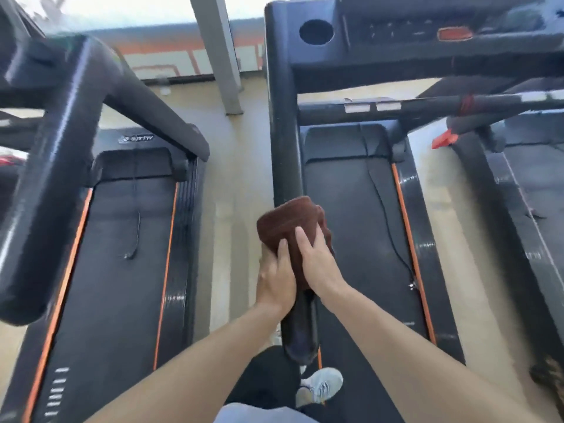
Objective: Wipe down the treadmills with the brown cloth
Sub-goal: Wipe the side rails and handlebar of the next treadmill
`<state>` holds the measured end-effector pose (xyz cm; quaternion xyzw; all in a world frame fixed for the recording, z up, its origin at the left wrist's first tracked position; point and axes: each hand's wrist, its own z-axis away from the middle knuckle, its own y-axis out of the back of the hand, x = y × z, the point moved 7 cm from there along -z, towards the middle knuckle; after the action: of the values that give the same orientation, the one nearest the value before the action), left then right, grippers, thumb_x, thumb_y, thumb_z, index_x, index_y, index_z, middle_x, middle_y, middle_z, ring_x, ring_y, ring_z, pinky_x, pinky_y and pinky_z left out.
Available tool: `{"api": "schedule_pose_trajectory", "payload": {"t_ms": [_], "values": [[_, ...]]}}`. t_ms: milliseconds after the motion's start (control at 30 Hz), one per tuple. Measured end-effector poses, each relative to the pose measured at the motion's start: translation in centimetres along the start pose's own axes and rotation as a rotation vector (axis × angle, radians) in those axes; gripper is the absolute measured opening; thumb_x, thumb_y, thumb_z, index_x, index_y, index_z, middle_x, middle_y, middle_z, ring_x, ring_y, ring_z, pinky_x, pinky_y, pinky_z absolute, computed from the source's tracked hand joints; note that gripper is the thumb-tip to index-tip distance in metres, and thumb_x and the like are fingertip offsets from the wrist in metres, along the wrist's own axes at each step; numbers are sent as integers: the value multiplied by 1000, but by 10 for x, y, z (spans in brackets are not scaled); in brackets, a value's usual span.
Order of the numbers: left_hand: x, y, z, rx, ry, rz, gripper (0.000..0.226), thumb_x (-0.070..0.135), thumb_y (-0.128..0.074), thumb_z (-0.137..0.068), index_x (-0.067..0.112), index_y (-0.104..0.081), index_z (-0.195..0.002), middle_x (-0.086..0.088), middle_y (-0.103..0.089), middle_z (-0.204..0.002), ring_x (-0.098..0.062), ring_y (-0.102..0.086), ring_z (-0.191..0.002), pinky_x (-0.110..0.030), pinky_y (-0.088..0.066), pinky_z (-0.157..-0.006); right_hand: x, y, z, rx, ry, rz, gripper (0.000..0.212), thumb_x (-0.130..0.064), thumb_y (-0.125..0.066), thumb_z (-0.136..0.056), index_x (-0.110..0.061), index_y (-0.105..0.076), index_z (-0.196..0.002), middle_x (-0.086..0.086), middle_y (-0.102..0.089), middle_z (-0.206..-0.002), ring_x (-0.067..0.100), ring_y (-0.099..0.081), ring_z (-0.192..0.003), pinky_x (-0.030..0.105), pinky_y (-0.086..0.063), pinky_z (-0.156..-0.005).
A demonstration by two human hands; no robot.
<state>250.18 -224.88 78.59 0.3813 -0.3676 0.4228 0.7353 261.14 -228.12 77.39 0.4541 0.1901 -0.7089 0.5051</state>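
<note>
Cloth wrapped on the handrail, both hands on it.

I see the brown cloth (290, 227), thick and plush, bunched round the smooth black handrail (285, 148) of the middle treadmill (360, 209). My left hand (276, 282) curls round cloth and rail from the side; my right hand (317, 257) presses on top, fingers wrapping over. I judge the wiping partway: this rail is in hand, while the console (427, 32), the matte belt and the neighbouring treadmill (122, 239) look left to do.
</note>
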Motion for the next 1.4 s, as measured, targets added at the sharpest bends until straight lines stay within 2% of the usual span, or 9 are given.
{"api": "schedule_pose_trajectory", "payload": {"t_ms": [133, 200, 433, 600, 867, 1100, 1200, 1300, 1400], "values": [[21, 0, -40, 98, 10, 30, 46, 36, -26, -112, 22, -38, -154, 13, -48, -135, 1, -40, -120, 9, -25, -78, -46, -1, -43, -35, 141, 88, 85, -65, -51, -90, -42, -10, -161, -12, -38, -161, 13, -40, -146, 42, -33, -122], [36, -2, -66, 125, 4, 21, 44, 37, -26, -112, 22, -43, -149, 7, -53, -136, -3, -45, -116, -5, -31, -86, -68, -2, -68, -17, 177, 135, 90, -65, -50, -89, -37, -8, -163, -8, -33, -164, 15, -38, -148, 45, -33, -122], [106, -4, -175, 155, -21, -141, 70, 59, -17, -101, 19, -34, -155, -8, -45, -154, -29, -40, -144, -46, -30, -119, -125, -2, -163, 50, -54, 95, 77, -71, -44, -96, -22, -35, -155, 4, -58, -143, 27, -56, -130, 46, -44, -113], [141, -9, -219, 118, -24, -328, 70, 54, -15, -107, 14, -10, -164, -5, -13, -171, -21, -11, -158, -45, -11, -127, -157, -3, -207, 6, -228, 171, 85, -74, -24, -99, -10, -44, -152, 13, -50, -151, 38, -51, -133, 52, -41, -112], [141, -7, -221, 119, -57, -302, 67, 59, -20, -104, 22, -26, -160, -8, -37, -162, -26, -33, -149, -45, -22, -124, -148, 2, -206, -84, -210, 131, 96, -86, -34, -77, -20, -50, -144, 11, -65, -128, 35, -64, -112, 52, -52, -102], [87, -4, -149, 155, 39, -229, 61, 55, -26, -107, 21, -38, -155, -4, -42, -157, -20, -34, -147, -35, -22, -122, -137, 13, -145, -231, 184, 287, 85, -46, -47, -107, -21, 9, -165, 1, -5, -174, 19, -11, -159, 38, -15, -128], [69, -4, -116, 199, 73, -210, 68, 64, -24, -99, 21, -44, -149, -2, -48, -149, -19, -41, -141, -36, -26, -120, -128, 15, -119, -272, 348, 366, 82, -37, -48, -109, -18, 10, -165, -3, 14, -173, 11, 7, -158, 20, -1, -118], [53, -4, -93, 255, 114, -244, 73, 67, -22, -97, 17, -49, -142, -3, -53, -142, -20, -47, -134, -44, -34, -117, -116, 14, -102, -325, 415, 416, 81, -35, -50, -108, -21, 6, -165, 0, 18, -172, 16, 7, -159, 29, -9, -122], [41, -4, -81, 280, 156, -234, 100, 81, -14, -82, 15, -39, -152, -7, -43, -155, -22, -40, -144, -47, -31, -120, -111, 16, -94, -348, 429, 445, 83, -34, -52, -108, -21, 6, -165, -1, 20, -172, 13, 3, -157, 11, -13, -104]]}}
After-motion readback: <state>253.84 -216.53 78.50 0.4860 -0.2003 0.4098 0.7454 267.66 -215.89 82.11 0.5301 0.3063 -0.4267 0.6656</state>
